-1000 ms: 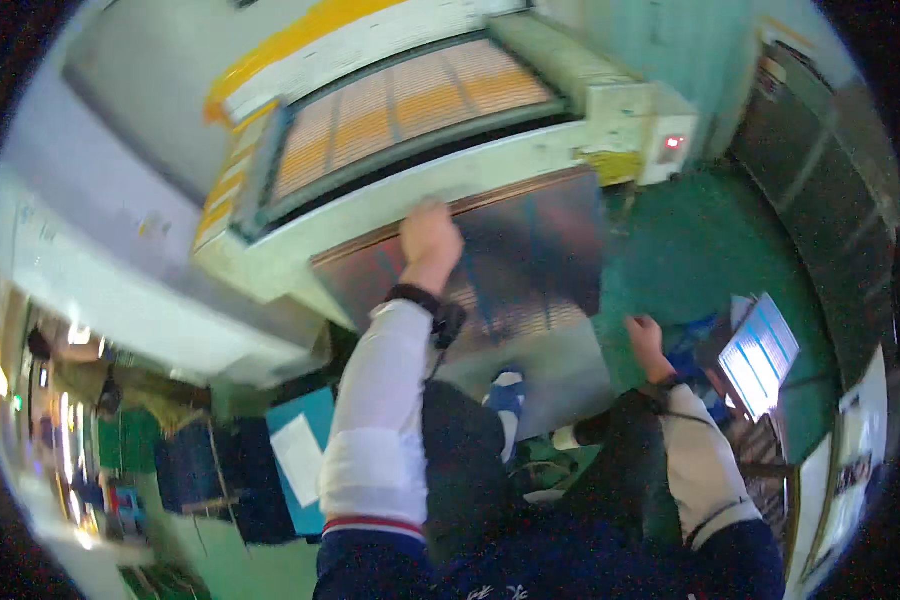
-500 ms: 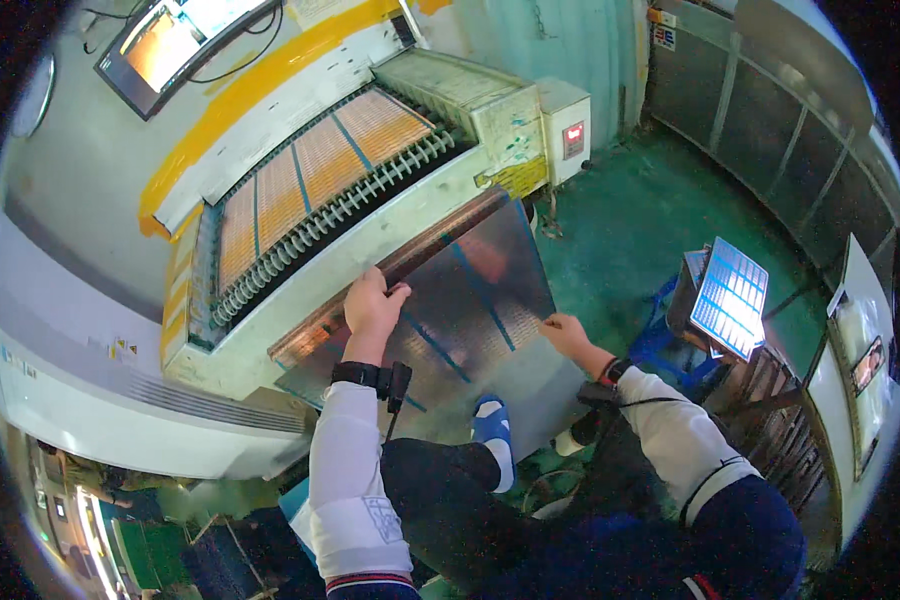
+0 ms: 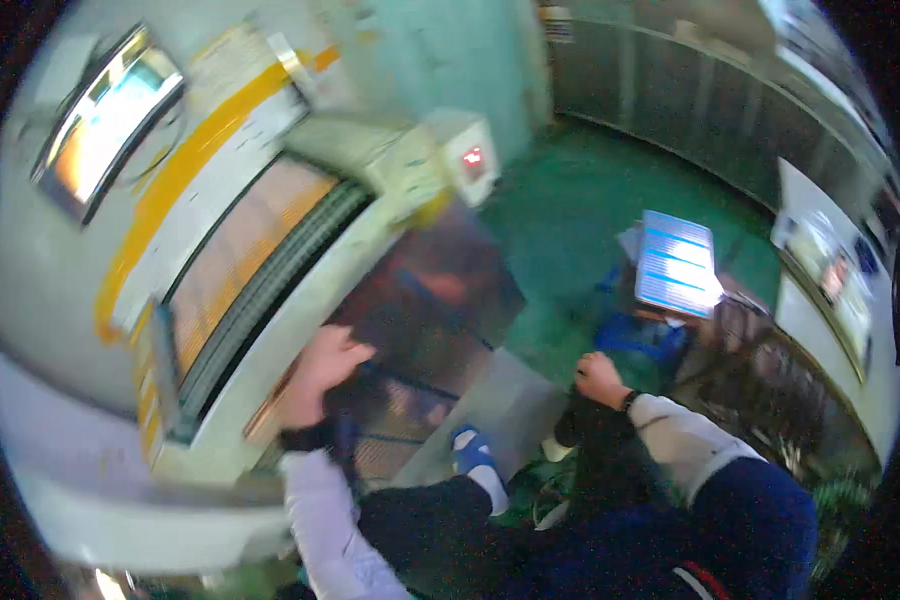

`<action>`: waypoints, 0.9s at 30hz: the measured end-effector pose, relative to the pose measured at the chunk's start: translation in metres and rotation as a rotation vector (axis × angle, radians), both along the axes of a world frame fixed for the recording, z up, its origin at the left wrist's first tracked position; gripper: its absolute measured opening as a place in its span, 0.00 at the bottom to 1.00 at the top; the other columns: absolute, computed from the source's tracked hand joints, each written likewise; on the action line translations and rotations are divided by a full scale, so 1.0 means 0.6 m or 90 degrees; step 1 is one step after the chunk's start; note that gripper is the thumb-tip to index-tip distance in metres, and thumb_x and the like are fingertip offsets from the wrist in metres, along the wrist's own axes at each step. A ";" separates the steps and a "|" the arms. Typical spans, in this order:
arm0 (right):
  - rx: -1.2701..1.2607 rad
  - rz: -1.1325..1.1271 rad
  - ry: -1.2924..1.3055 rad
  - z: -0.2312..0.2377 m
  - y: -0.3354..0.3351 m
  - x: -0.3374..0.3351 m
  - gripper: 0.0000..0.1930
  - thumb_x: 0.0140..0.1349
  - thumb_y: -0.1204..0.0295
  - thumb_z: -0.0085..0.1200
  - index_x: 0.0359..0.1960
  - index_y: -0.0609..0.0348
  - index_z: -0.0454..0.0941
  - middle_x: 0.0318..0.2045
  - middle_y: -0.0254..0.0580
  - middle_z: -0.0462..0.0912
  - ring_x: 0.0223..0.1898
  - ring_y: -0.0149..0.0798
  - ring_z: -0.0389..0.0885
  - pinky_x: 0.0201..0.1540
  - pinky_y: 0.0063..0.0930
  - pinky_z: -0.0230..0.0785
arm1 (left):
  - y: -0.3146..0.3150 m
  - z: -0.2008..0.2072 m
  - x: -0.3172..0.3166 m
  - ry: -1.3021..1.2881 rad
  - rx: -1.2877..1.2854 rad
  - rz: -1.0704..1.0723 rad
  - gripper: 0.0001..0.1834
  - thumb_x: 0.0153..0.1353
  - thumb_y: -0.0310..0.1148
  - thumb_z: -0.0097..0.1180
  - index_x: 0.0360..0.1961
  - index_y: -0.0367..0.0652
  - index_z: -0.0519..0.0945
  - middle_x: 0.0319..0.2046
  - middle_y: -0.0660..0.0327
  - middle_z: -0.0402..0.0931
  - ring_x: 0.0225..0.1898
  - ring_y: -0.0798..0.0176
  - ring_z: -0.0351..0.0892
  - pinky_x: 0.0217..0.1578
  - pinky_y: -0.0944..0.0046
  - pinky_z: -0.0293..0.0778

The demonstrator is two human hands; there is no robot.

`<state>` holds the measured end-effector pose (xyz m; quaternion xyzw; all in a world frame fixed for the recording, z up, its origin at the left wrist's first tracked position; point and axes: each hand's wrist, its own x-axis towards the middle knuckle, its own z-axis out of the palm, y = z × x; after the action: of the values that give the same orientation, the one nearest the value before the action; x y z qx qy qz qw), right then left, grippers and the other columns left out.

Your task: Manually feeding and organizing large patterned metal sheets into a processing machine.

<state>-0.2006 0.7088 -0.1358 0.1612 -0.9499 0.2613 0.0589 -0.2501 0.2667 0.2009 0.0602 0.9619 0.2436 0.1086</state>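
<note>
A stack of thin dark, copper-tinted panels (image 3: pixel 410 320) with blue bands leans against the front of a pale machine. My left hand (image 3: pixel 322 372) is at the stack's upper edge, thumb toward the right. Motion smears its fingers, so I cannot make out whether it grips an edge. Apart from the panels, to their right, my right hand (image 3: pixel 600 380) hangs above my knee with its fingers curled in. Nothing shows in it. On the machine's bed, a row of rollers (image 3: pixel 270 270) runs beside orange-and-white striped panels (image 3: pixel 240 240).
A shiny blue-striped panel (image 3: pixel 676 262) lies on a pile over a blue stool (image 3: pixel 638 335) at right. A control box (image 3: pixel 462 155) with a red display sits at the machine's far end. A grey sheet (image 3: pixel 515 405) lies below the stack, near my foot. A screen (image 3: pixel 110 120) hangs upper left.
My right hand has come away from the panels' right edge, down toward my knee, its fingers now curled. My left hand stays by the upper edge. The view has swung, shifting the scene left.
</note>
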 end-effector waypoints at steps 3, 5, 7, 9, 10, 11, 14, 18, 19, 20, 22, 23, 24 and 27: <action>0.096 0.010 -0.018 -0.026 -0.009 -0.014 0.09 0.47 0.65 0.53 0.22 0.58 0.79 0.27 0.52 0.78 0.35 0.53 0.76 0.36 0.47 0.70 | -0.056 0.016 0.005 0.042 0.172 0.107 0.17 0.48 0.41 0.65 0.31 0.36 0.80 0.22 0.66 0.75 0.22 0.66 0.71 0.24 0.63 0.67; 0.075 0.005 -0.038 -0.024 -0.012 -0.009 0.08 0.47 0.65 0.52 0.25 0.55 0.79 0.32 0.49 0.78 0.39 0.51 0.75 0.39 0.45 0.69 | -0.045 0.060 0.023 0.114 0.207 0.117 0.19 0.49 0.41 0.64 0.34 0.35 0.79 0.26 0.65 0.73 0.26 0.66 0.70 0.29 0.64 0.66; 0.105 -0.047 -0.028 0.017 -0.044 0.006 0.10 0.51 0.64 0.51 0.24 0.56 0.79 0.31 0.41 0.76 0.42 0.46 0.72 0.43 0.42 0.65 | -0.106 0.056 0.037 0.162 0.372 0.287 0.21 0.52 0.38 0.63 0.43 0.36 0.76 0.32 0.62 0.71 0.36 0.66 0.70 0.37 0.66 0.68; 0.084 -0.073 -0.042 0.024 -0.039 0.014 0.10 0.52 0.63 0.51 0.24 0.56 0.79 0.32 0.41 0.76 0.43 0.46 0.71 0.44 0.41 0.64 | -0.228 0.000 0.043 0.288 0.370 0.361 0.21 0.57 0.36 0.58 0.49 0.36 0.73 0.37 0.60 0.71 0.41 0.66 0.70 0.41 0.66 0.69; 0.104 -0.074 -0.054 0.024 -0.033 0.018 0.10 0.52 0.63 0.51 0.25 0.56 0.79 0.32 0.41 0.76 0.43 0.46 0.71 0.44 0.41 0.64 | -0.221 0.000 0.041 0.351 0.346 0.337 0.20 0.59 0.36 0.56 0.50 0.36 0.73 0.38 0.59 0.72 0.41 0.66 0.70 0.42 0.66 0.69; 0.123 -0.074 -0.064 0.023 -0.026 0.022 0.10 0.51 0.63 0.52 0.25 0.57 0.79 0.32 0.41 0.76 0.43 0.46 0.71 0.44 0.41 0.64 | -0.214 0.001 0.040 0.413 0.320 0.313 0.19 0.60 0.36 0.55 0.50 0.36 0.72 0.39 0.59 0.72 0.42 0.66 0.70 0.42 0.66 0.69; 0.121 -0.072 -0.077 0.027 -0.024 0.025 0.12 0.52 0.62 0.52 0.28 0.57 0.79 0.34 0.42 0.76 0.44 0.45 0.72 0.45 0.41 0.64 | -0.228 0.006 0.051 0.547 0.516 0.390 0.13 0.65 0.33 0.47 0.45 0.35 0.73 0.39 0.56 0.73 0.42 0.64 0.71 0.44 0.64 0.71; 0.121 -0.078 -0.028 0.032 -0.023 0.030 0.10 0.51 0.64 0.52 0.25 0.57 0.78 0.31 0.40 0.76 0.41 0.45 0.72 0.43 0.42 0.64 | -0.358 -0.029 0.036 0.747 -0.088 0.385 0.32 0.58 0.30 0.52 0.65 0.43 0.61 0.54 0.50 0.69 0.47 0.52 0.73 0.47 0.60 0.71; 0.119 -0.079 -0.029 0.034 -0.022 0.030 0.10 0.51 0.64 0.52 0.25 0.57 0.78 0.31 0.40 0.76 0.41 0.45 0.72 0.43 0.42 0.64 | -0.355 -0.029 0.035 0.735 -0.039 0.407 0.31 0.59 0.30 0.52 0.65 0.43 0.61 0.54 0.49 0.70 0.47 0.53 0.73 0.46 0.60 0.72; 0.117 -0.079 -0.065 0.035 -0.018 0.031 0.11 0.52 0.62 0.52 0.28 0.56 0.79 0.34 0.41 0.76 0.44 0.45 0.72 0.45 0.41 0.64 | -0.352 -0.028 0.033 0.722 0.009 0.427 0.30 0.59 0.29 0.52 0.64 0.42 0.62 0.54 0.49 0.70 0.48 0.53 0.73 0.45 0.60 0.72; 0.109 -0.068 -0.097 0.038 -0.021 0.024 0.13 0.52 0.60 0.52 0.31 0.56 0.80 0.38 0.42 0.77 0.47 0.45 0.71 0.48 0.41 0.64 | -0.368 -0.008 0.034 0.402 0.876 0.143 0.22 0.61 0.32 0.53 0.54 0.35 0.69 0.44 0.50 0.73 0.45 0.54 0.72 0.40 0.61 0.73; 0.100 -0.067 -0.078 0.040 -0.016 0.022 0.11 0.52 0.62 0.52 0.29 0.56 0.79 0.34 0.41 0.77 0.44 0.45 0.72 0.46 0.41 0.64 | -0.376 -0.003 0.038 0.155 1.255 -0.045 0.19 0.61 0.34 0.54 0.49 0.32 0.72 0.39 0.51 0.75 0.44 0.55 0.72 0.38 0.62 0.74; 0.089 -0.057 -0.055 0.041 -0.023 0.016 0.10 0.51 0.64 0.51 0.26 0.57 0.78 0.31 0.40 0.76 0.41 0.45 0.72 0.44 0.41 0.65 | -0.373 -0.007 0.032 0.453 1.264 0.222 0.14 0.62 0.33 0.53 0.42 0.32 0.74 0.36 0.52 0.74 0.41 0.57 0.72 0.35 0.65 0.75; 0.105 -0.017 -0.034 0.039 -0.011 0.014 0.09 0.49 0.64 0.51 0.23 0.56 0.78 0.31 0.45 0.76 0.39 0.49 0.73 0.42 0.43 0.66 | -0.320 -0.019 0.051 0.421 1.089 0.115 0.12 0.62 0.29 0.44 0.43 0.34 0.73 0.38 0.55 0.74 0.42 0.61 0.72 0.46 0.62 0.72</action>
<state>-0.1921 0.7025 -0.1123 0.1454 -0.9715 0.1857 0.0235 -0.2192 0.0747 0.1896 0.1113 0.4371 0.8498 -0.2727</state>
